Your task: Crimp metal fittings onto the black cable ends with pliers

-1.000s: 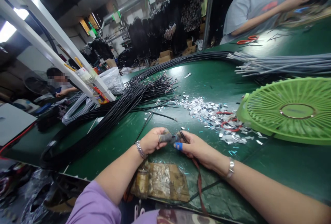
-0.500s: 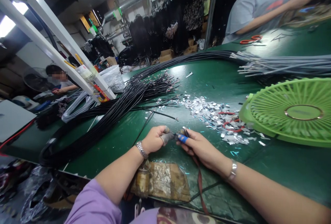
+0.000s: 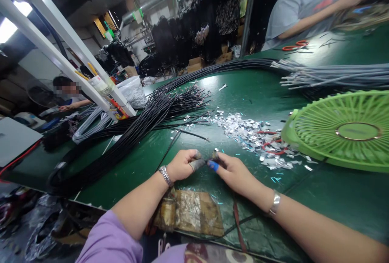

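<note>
My left hand (image 3: 187, 162), with grey wraps on its thumb and finger, is closed in a pinch above the green table. My right hand (image 3: 226, 167), a blue wrap on one finger, pinches just beside it, fingertips almost touching. Between them shows a short dark bit of black cable (image 3: 206, 160), mostly hidden by the fingers. Below the hands lies a taped piece of cardboard (image 3: 199, 213), with a small yellowish jar (image 3: 167, 213) at its left. A reddish-brown strap (image 3: 238, 224) hangs over the table's front edge.
A thick bundle of black cables (image 3: 130, 139) curves across the left. Silver foil scraps (image 3: 243, 131) and red-handled scissors (image 3: 273, 147) lie by a green fan (image 3: 334, 133). Grey cables (image 3: 331, 74) and other scissors (image 3: 295, 45) are farther back. Co-workers (image 3: 299, 7) sit across the table and at left.
My right hand has turned slightly, its lower fingers now tucked out of sight and the blue wrap less exposed. The strap's upper part no longer shows beside it. My left hand has barely moved.
</note>
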Demonstrator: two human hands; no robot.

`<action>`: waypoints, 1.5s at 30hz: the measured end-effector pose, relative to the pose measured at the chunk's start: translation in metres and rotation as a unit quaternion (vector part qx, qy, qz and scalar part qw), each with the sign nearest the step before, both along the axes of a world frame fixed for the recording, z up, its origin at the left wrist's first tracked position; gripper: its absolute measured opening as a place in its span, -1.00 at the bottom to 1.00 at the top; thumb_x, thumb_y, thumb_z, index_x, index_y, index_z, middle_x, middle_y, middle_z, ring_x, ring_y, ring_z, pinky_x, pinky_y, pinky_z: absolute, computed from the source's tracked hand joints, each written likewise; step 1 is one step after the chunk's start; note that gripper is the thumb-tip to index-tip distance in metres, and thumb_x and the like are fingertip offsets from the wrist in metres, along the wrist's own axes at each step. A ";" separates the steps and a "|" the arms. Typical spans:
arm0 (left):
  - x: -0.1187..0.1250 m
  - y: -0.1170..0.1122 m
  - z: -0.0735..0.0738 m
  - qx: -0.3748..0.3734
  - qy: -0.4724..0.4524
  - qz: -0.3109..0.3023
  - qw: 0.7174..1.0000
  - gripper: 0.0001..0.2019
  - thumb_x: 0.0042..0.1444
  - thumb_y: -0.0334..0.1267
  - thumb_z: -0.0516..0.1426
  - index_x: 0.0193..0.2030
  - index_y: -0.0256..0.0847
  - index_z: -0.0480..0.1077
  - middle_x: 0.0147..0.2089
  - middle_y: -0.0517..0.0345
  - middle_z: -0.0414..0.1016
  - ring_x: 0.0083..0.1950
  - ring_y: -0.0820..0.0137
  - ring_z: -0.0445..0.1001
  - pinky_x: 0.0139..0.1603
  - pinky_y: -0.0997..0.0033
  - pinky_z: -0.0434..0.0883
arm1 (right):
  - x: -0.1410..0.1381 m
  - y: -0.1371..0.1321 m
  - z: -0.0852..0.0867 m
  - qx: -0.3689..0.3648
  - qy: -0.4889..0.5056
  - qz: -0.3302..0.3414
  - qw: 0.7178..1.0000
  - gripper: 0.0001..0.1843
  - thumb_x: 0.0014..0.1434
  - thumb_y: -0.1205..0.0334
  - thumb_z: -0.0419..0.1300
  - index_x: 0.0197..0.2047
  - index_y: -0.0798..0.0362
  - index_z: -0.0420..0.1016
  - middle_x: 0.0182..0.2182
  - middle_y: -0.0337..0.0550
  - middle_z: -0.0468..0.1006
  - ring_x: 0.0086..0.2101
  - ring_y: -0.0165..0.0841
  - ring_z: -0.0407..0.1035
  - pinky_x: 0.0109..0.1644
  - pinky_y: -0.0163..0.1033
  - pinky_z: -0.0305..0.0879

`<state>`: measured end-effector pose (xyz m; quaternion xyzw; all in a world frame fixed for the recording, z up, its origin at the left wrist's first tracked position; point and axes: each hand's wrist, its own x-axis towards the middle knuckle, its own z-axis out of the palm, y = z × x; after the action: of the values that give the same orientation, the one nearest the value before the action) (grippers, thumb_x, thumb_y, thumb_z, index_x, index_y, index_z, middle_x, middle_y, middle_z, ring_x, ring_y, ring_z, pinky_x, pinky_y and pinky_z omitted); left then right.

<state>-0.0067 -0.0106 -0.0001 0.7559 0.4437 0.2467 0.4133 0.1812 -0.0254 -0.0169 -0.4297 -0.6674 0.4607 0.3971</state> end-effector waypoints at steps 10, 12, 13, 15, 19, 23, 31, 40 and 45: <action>-0.004 0.000 0.002 -0.130 -0.044 -0.135 0.981 -0.59 0.03 0.10 0.11 -0.37 -0.30 0.35 -0.55 0.19 0.34 -0.56 0.52 0.28 -0.48 0.52 0.26 | 0.002 -0.011 0.000 -0.276 0.195 0.187 0.922 -0.52 -0.22 -0.16 0.34 -0.52 0.05 0.27 -0.66 -0.28 0.38 -0.71 -0.59 -0.12 -0.64 -0.37 -0.26; -0.003 0.001 0.002 -0.152 -0.003 -0.146 0.978 -0.66 0.08 0.00 0.10 -0.33 -0.31 0.36 -0.58 0.21 0.34 -0.58 0.52 0.28 -0.50 0.53 0.26 | 0.002 -0.009 -0.002 -0.282 0.175 0.196 0.923 -0.54 -0.21 -0.15 0.31 -0.52 0.03 0.26 -0.67 -0.29 0.37 -0.71 -0.58 -0.12 -0.63 -0.36 -0.24; -0.001 0.000 0.002 -0.119 0.043 -0.139 0.982 -0.72 0.10 -0.07 0.10 -0.32 -0.30 0.37 -0.58 0.20 0.36 -0.56 0.51 0.31 -0.47 0.53 0.27 | 0.003 -0.007 -0.003 -0.260 0.135 0.189 0.937 -0.58 -0.18 -0.12 0.29 -0.53 0.03 0.26 -0.67 -0.28 0.36 -0.70 -0.55 -0.08 -0.62 -0.36 -0.20; 0.004 -0.004 0.005 0.002 0.172 -0.103 0.980 -0.82 0.09 -0.18 0.11 -0.32 -0.27 0.40 -0.53 0.17 0.41 -0.48 0.46 0.37 -0.41 0.52 0.27 | 0.006 -0.001 -0.002 -0.165 0.010 0.141 0.976 -0.68 -0.14 0.00 0.24 -0.59 0.02 0.25 -0.68 -0.27 0.34 -0.65 -0.48 0.04 -0.58 -0.33 -0.10; 0.013 -0.017 0.014 0.159 0.348 -0.058 0.922 -0.88 0.06 -0.25 0.08 -0.32 -0.20 0.42 -0.44 0.11 0.46 -0.39 0.36 0.41 -0.38 0.47 0.26 | 0.011 0.003 0.007 0.023 -0.170 0.014 0.985 -0.78 -0.16 0.23 0.14 -0.68 0.00 0.14 -0.69 -0.27 0.25 -0.57 -0.39 0.10 -0.49 -0.27 -0.05; 0.008 -0.017 0.016 0.101 0.162 -0.085 0.978 -0.79 0.12 -0.16 0.05 -0.38 -0.25 0.38 -0.51 0.18 0.38 -0.46 0.47 0.33 -0.40 0.52 0.24 | 0.010 -0.004 0.012 -0.104 0.008 0.105 0.989 -0.76 -0.16 0.07 0.18 -0.62 0.01 0.23 -0.68 -0.28 0.29 -0.61 -0.44 0.07 -0.52 -0.30 -0.03; -0.001 0.001 0.013 -0.069 -0.055 -0.001 0.996 -0.59 -0.05 0.09 0.15 -0.54 -0.26 0.25 -0.68 0.34 0.14 -0.65 0.60 0.09 -0.59 0.55 0.07 | 0.031 0.020 0.007 -0.229 0.175 -0.002 0.958 -0.65 -0.38 0.11 0.40 -0.65 0.05 0.29 -0.74 -0.33 0.29 -0.70 -0.56 -0.01 -0.64 -0.38 -0.20; -0.003 0.002 0.004 -0.125 -0.109 0.062 0.984 -0.54 -0.14 0.16 0.19 -0.50 -0.26 0.26 -0.72 0.37 0.14 -0.69 0.61 0.05 -0.64 0.56 0.03 | 0.017 0.009 0.008 -0.124 0.088 -0.003 0.988 -0.59 -0.17 -0.13 0.32 -0.43 0.02 0.38 -0.54 -0.20 0.48 -0.56 -0.41 0.26 -0.53 -0.32 0.15; -0.002 0.002 0.001 -0.034 -0.034 0.008 0.999 -0.61 -0.01 0.07 0.14 -0.51 -0.27 0.28 -0.66 0.33 0.16 -0.63 0.58 0.12 -0.57 0.55 0.08 | 0.009 -0.001 0.005 -0.011 0.023 0.014 1.000 -0.67 -0.02 -0.11 0.22 -0.38 0.00 0.39 -0.47 -0.18 0.48 -0.42 -0.30 0.35 -0.32 -0.21 0.28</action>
<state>-0.0087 -0.0090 0.0011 0.7290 0.4436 0.2602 0.4518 0.1897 -0.0266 -0.0116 -0.4140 -0.6587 0.4833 0.4014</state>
